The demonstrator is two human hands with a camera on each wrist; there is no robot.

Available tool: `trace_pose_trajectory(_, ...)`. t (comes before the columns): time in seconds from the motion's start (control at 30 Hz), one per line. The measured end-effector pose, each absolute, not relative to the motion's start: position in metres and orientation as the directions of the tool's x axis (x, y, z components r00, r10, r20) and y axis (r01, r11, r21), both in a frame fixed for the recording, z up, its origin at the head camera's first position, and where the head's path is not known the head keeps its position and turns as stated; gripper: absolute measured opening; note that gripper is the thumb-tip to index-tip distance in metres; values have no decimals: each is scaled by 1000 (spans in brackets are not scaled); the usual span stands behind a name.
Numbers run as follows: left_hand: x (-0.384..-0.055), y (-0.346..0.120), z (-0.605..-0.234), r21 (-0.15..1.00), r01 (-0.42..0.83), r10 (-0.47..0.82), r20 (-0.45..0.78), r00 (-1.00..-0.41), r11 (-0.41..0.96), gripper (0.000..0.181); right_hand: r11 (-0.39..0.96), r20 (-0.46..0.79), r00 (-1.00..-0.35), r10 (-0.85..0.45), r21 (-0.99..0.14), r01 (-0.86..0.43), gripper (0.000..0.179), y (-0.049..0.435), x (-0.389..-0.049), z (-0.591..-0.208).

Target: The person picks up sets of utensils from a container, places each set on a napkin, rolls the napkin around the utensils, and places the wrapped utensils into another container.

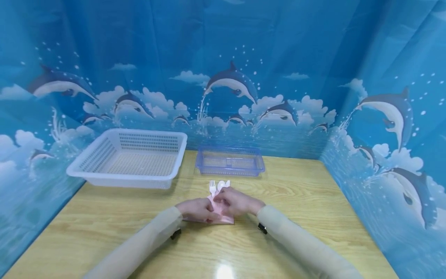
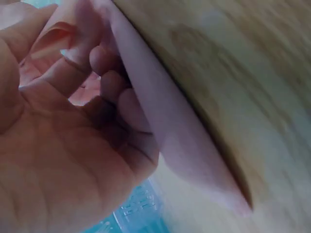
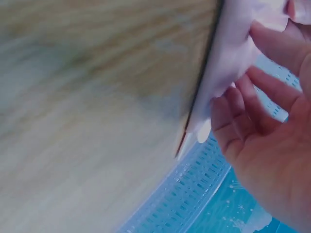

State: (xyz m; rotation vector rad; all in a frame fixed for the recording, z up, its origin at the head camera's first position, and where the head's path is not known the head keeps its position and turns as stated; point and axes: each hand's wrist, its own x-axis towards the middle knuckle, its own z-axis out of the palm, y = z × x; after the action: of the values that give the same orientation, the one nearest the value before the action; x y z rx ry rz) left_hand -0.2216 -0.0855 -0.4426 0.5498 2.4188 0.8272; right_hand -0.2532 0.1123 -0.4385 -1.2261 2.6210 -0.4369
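A pink napkin (image 1: 227,221) lies on the table in front of me. On its far end are a white plastic fork (image 1: 213,186), spoon (image 1: 221,185) and knife (image 1: 228,183); their lower parts are covered by the napkin and my right hand. My left hand (image 1: 196,209) grips the napkin's left side with curled fingers, and a pink fold (image 2: 167,116) runs along those fingers in the left wrist view. From the right, my right hand (image 1: 238,200) pinches the napkin, its thumb and fingers against the pink layer (image 3: 226,63) in the right wrist view.
Behind the hands stands a blue-purple plastic basket (image 1: 230,170). A larger white basket (image 1: 129,181) is at the back left. The wood-patterned table (image 1: 299,193) meets a blue dolphin curtain (image 1: 278,46) at the back and sides.
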Motion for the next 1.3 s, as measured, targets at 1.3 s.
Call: trace_pose_trajectory(1.3, -232, -102, -454, 696, 285, 600, -257, -757, 659, 27, 535, -148, -524, -839, -404, -742, 67, 117, -279, -448)
